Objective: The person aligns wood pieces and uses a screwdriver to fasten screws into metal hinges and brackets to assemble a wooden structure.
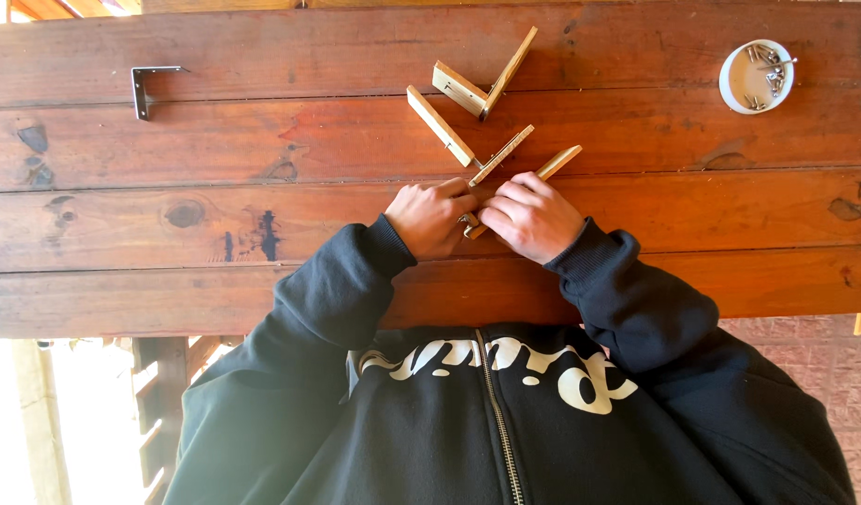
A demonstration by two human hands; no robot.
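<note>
Both my hands pinch thin wooden slats together at the middle of the red plank table.

My left hand [432, 217] and right hand [531, 217] are both curled onto the slat assembly [502, 155], fingers closed on its near ends, just where the slats meet. The slats look light, stiff and dry, easy to split, so I judge the flat faces near the joint the safest hold. Their long axes run diagonally, fanning away from me toward the far right. Another slat piece [474, 86] lies beyond, a metal bracket [147, 87] far left, a white dish of screws [755, 77] far right.
</note>
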